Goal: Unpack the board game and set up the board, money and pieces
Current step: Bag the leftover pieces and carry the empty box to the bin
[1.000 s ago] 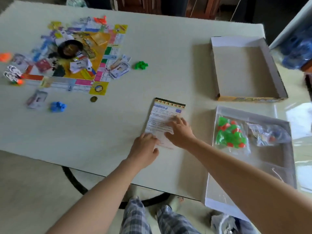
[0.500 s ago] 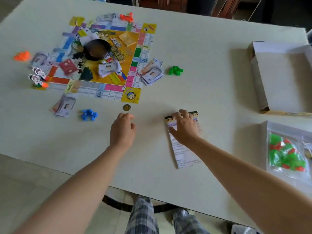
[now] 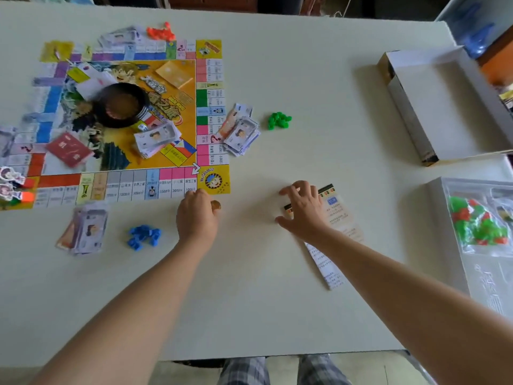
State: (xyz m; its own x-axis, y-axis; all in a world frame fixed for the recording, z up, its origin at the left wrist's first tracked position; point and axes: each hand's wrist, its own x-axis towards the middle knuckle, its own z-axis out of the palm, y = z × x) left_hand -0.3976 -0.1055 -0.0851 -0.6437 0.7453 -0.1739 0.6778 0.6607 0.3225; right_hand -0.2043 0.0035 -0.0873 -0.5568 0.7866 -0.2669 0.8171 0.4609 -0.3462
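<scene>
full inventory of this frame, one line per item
table: 1, off-white
game board: 1, multicoloured, far left
bowl: 1, black, board centre
money stacks: 4, pale, on and around board
piece piles: 3; green right of board, orange at its far edge, blue near side
coin: 1, brown, off board's near corner
rules sheet: 1, white, centre-right
box halves: 2, white inside, right side
bag: 1, clear, green and red pieces, in nearer half
left hand: at coin, grip unclear
right hand: fingers spread on rules sheet

Bright soft daylight, edges warped and slightly blurred.
</scene>
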